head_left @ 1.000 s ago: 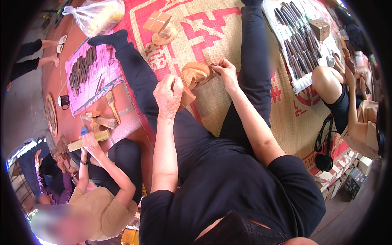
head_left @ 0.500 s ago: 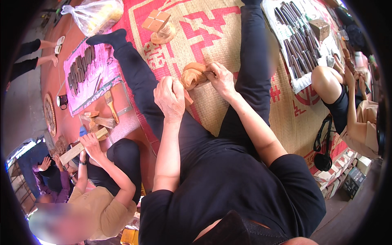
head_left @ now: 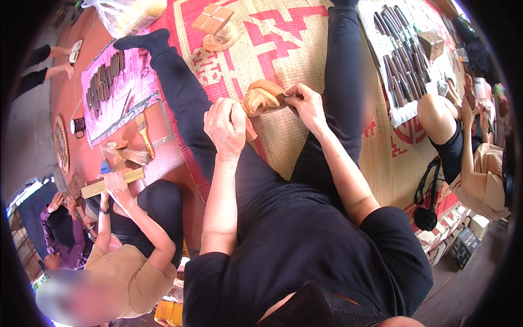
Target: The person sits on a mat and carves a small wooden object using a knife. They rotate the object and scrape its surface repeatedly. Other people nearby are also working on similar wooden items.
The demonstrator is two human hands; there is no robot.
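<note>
One large red-and-tan mat [head_left: 272, 139] spreads under the person's dark-trousered legs [head_left: 342, 60]; a white cloth [head_left: 401, 116] bearing rows of dark tools [head_left: 406, 76] lies toward its right edge. Near the mat's left edge, on the far side, stands another carving [head_left: 215, 22] with a square block on top. The carved wooden piece [head_left: 260, 95] is held above the mat between the legs, nearer its left edge than its right. The left hand [head_left: 225, 125] is closed, apparently on the piece's left end; the right hand [head_left: 306, 106] has thumb and fingers pinched together on a dark scrap [head_left: 281, 100] at the other end. Working these curls well seems to call for a firm left grip and light right-hand strokes following each curve.
</note>
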